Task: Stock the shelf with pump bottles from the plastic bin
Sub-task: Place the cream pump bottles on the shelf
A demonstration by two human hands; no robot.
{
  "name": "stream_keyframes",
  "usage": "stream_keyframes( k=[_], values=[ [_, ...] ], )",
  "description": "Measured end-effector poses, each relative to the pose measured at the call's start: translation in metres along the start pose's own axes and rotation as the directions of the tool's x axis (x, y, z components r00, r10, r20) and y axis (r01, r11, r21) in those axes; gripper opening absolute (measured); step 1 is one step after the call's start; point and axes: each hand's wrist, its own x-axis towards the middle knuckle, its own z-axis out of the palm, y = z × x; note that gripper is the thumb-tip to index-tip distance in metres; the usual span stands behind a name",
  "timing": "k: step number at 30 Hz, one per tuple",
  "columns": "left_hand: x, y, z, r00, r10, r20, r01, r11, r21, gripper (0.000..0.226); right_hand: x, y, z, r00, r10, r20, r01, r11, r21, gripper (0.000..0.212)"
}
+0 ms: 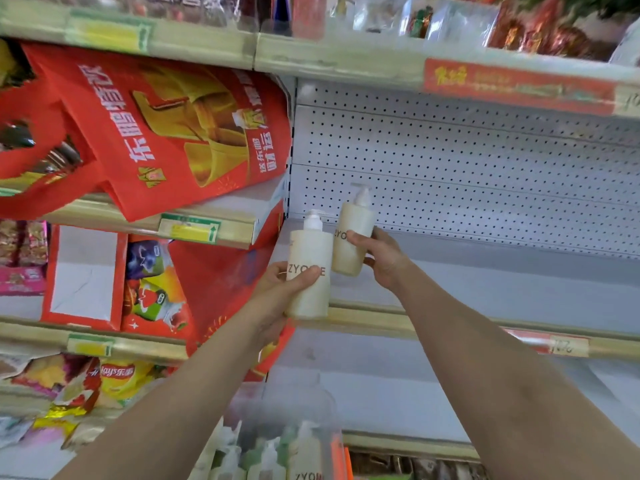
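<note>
2 are up at the shelf (485, 289), near its left end, not set down yet. left bottle (309, 292) is wrapped mid-body by the left hand (277, 292), right bottle (351, 251) likewise by the right hand (382, 259), tilted. smooth stiff plastic, probably hefty if full, so the body is best gripped, not the top. more can be seen in the bin (337, 455).

Matt cream plastic pump bottles (309, 271); white perforated metal back panel (467, 174); glossy red bags (166, 133)

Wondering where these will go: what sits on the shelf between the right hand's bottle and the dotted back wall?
Nothing. The head view shows bare grey shelf from the bottle in the right hand to the perforated back panel.
</note>
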Motion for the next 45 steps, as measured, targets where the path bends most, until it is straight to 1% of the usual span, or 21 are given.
stream_keyframes(
  k=[5, 8, 10, 12, 15, 16, 18, 20, 21, 24, 26, 31, 37, 41, 43, 45],
  values=[
    [0.039, 0.001, 0.007, 0.997, -0.018, -0.071, 0.020, 0.999, 0.027, 0.071, 0.057, 0.004, -0.009, 0.999, 0.019, 0.040, -0.019, 1.000, -0.007, 0.060],
    [0.058, 0.000, 0.010, 0.994, -0.007, -0.109, 0.010, 1.000, 0.028, 0.069, 0.088, 0.001, -0.008, 0.999, 0.020, 0.035, -0.020, 1.000, -0.008, 0.062],
    [0.068, -0.001, 0.011, 0.992, -0.007, -0.129, 0.011, 0.999, 0.034, 0.067, 0.107, 0.000, -0.005, 0.999, 0.020, 0.043, -0.018, 0.999, -0.044, 0.070],
    [0.076, -0.002, 0.009, 0.991, -0.013, -0.133, 0.017, 0.999, 0.028, 0.068, 0.124, 0.005, -0.001, 0.996, 0.011, 0.093, -0.002, 0.995, -0.096, 0.078],
    [0.085, -0.007, 0.003, 0.990, -0.007, -0.140, 0.009, 1.000, 0.012, 0.066, 0.147, 0.017, 0.006, 0.988, -0.003, 0.154, 0.026, 0.989, -0.144, 0.082],
    [0.087, -0.008, 0.002, 0.989, -0.006, -0.145, 0.007, 1.000, 0.005, 0.064, 0.155, 0.021, 0.009, 0.986, -0.011, 0.168, 0.036, 0.988, -0.149, 0.080],
    [0.090, -0.009, 0.000, 0.990, 0.001, -0.144, -0.003, 1.000, -0.011, 0.062, 0.166, 0.024, 0.019, 0.979, -0.037, 0.199, 0.073, 0.982, -0.175, 0.070],
    [0.091, -0.009, 0.000, 0.989, 0.010, -0.145, -0.012, 1.000, -0.019, 0.062, 0.178, 0.024, 0.028, 0.978, -0.054, 0.201, 0.095, 0.976, -0.196, 0.060],
    [0.091, -0.010, 0.000, 0.988, 0.011, -0.151, -0.015, 1.000, -0.023, 0.063, 0.183, 0.025, 0.032, 0.979, -0.057, 0.194, 0.096, 0.976, -0.196, 0.060],
    [0.091, -0.012, 0.000, 0.987, 0.014, -0.162, -0.016, 1.000, -0.017, 0.067, 0.203, 0.032, 0.039, 0.979, -0.069, 0.194, 0.109, 0.973, -0.203, 0.079],
    [0.090, -0.013, 0.000, 0.987, 0.017, -0.161, -0.017, 1.000, 0.001, 0.068, 0.218, 0.040, 0.039, 0.976, -0.074, 0.205, 0.117, 0.972, -0.202, 0.084],
    [0.092, -0.014, -0.001, 0.988, 0.024, -0.152, -0.021, 0.999, 0.025, 0.065, 0.215, 0.033, 0.046, 0.984, -0.069, 0.165, 0.102, 0.974, -0.200, 0.058],
    [0.093, -0.016, -0.001, 0.990, 0.015, -0.137, -0.008, 0.999, 0.050, 0.064, 0.216, 0.038, 0.055, 0.991, -0.086, 0.106, 0.109, 0.966, -0.235, 0.058],
    [0.092, -0.014, 0.000, 0.991, 0.004, -0.133, 0.003, 0.999, 0.050, 0.066, 0.202, 0.029, 0.053, 0.996, -0.057, 0.067, 0.076, 0.935, -0.347, 0.044],
    [0.091, -0.013, 0.000, 0.990, 0.001, -0.139, 0.006, 0.999, 0.047, 0.065, 0.189, 0.024, 0.048, 1.000, -0.003, 0.019, 0.008, 0.952, -0.306, 0.052],
    [0.090, -0.012, 0.001, 0.991, 0.004, -0.137, 0.003, 0.999, 0.052, 0.064, 0.163, 0.015, 0.042, 0.999, 0.047, 0.009, -0.045, 0.988, -0.150, 0.058]
  ],
)
